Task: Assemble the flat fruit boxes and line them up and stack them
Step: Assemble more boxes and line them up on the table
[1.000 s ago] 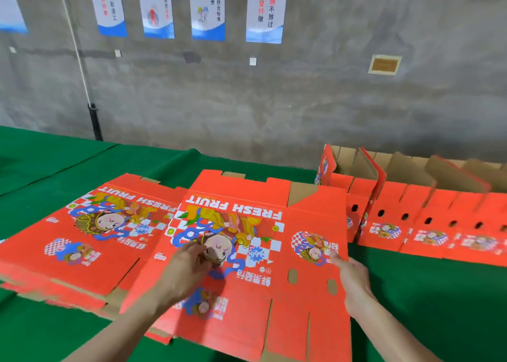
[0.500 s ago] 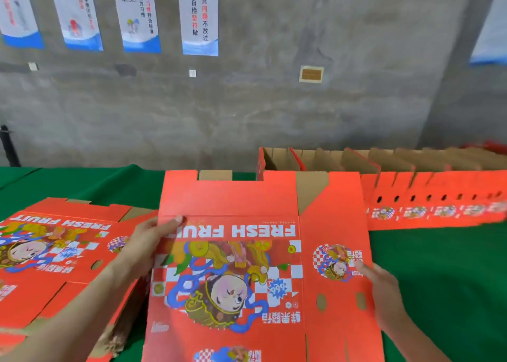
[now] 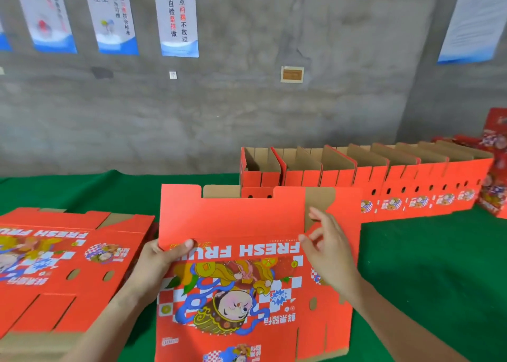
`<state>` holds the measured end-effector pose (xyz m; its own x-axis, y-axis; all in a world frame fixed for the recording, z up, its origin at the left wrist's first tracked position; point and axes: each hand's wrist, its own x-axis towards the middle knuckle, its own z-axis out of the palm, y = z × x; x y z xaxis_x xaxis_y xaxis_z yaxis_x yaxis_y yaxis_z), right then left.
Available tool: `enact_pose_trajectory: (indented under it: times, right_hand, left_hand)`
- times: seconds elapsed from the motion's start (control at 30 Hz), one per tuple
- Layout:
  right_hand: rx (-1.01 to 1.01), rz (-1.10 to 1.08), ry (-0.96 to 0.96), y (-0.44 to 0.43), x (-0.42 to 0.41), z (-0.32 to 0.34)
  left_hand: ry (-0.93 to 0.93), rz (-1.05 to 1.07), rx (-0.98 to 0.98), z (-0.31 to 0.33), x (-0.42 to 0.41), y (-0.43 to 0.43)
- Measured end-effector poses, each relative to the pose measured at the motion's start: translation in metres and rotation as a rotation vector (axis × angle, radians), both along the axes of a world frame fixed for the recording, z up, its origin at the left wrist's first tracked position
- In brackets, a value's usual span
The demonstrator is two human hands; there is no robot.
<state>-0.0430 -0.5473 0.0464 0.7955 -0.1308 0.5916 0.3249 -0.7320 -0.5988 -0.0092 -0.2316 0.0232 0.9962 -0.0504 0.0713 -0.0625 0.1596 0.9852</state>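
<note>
A flat red fruit box point(image 3: 236, 219) printed "FRESH FRUIT" with a cartoon figure is raised in front of me, tilted up off the green table point(image 3: 428, 274). My left hand point(image 3: 162, 263) pinches its left edge, thumb on the printed face. My right hand point(image 3: 326, 249) rests on the box's right side panel near the fold, fingers spread apart and not clearly gripping. A stack of flat red boxes point(image 3: 63, 254) lies at the left. A row of several assembled boxes point(image 3: 356, 175), tops open, stands along the back right.
A grey concrete wall point(image 3: 247, 109) with hanging posters point(image 3: 178, 16) rises behind the table. More red printed boxes point(image 3: 493, 167) are piled at the far right end of the row. Green cloth shows to the right of the held box.
The flat box has come up off the stack and moved right, in front of me. My left hand shifted to its left edge; my right hand climbed to the upper side fold.
</note>
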Motion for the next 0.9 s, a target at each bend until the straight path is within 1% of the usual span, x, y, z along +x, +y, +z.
enact_pose_trajectory:
  times: [0.17, 0.2, 0.3, 0.33, 0.37, 0.43, 0.5, 0.6, 0.67, 0.7, 0.77, 0.8, 0.83, 0.9]
  right_hand:
    - [0.223, 0.044, 0.317, 0.004, 0.010, 0.024]
    - [0.201, 0.057, 0.379, 0.002, 0.011, 0.026]
    - [0.016, 0.123, 0.523, 0.001, 0.010, 0.033]
    - [-0.018, 0.162, 0.567, 0.001, 0.009, 0.036]
    - [-0.024, 0.213, 0.618, 0.000, 0.008, 0.037]
    - [0.057, 0.311, 0.721, 0.002, 0.005, 0.038]
    - [0.132, 0.318, 0.715, 0.006, 0.000, 0.038]
    - [0.062, 0.120, 0.559, 0.013, -0.003, 0.038]
    - [0.008, 0.013, 0.489, 0.014, -0.004, 0.036]
    - [-0.011, -0.017, 0.471, 0.014, -0.005, 0.035]
    - [-0.073, -0.055, 0.436, 0.013, -0.006, 0.033]
    - [-0.079, -0.047, 0.423, 0.013, -0.008, 0.034]
    - [-0.045, -0.006, 0.418, 0.012, -0.010, 0.034]
    - [0.079, 0.149, 0.462, 0.010, -0.014, 0.037]
  left_hand:
    - [-0.044, 0.020, -0.031, -0.004, -0.019, 0.000]
    - [-0.044, 0.031, -0.042, -0.007, -0.021, 0.001]
    - [-0.037, 0.080, -0.065, -0.016, -0.024, 0.004]
    - [-0.033, 0.092, -0.071, -0.019, -0.024, 0.006]
    - [-0.030, 0.101, -0.076, -0.022, -0.024, 0.006]
    - [-0.022, 0.109, -0.063, -0.025, -0.024, 0.008]
    - [-0.030, 0.111, -0.040, -0.027, -0.024, 0.009]
    - [-0.154, 0.117, -0.045, -0.021, -0.022, 0.008]
    - [-0.256, 0.070, -0.171, -0.011, -0.021, 0.007]
    - [-0.268, 0.044, -0.255, -0.004, -0.021, 0.006]
    - [-0.195, 0.024, -0.352, 0.008, -0.019, 0.008]
    - [-0.131, 0.014, -0.353, 0.013, -0.020, 0.009]
    - [-0.084, -0.007, -0.329, 0.017, -0.022, 0.009]
    - [-0.025, -0.039, -0.258, 0.019, -0.025, 0.013]
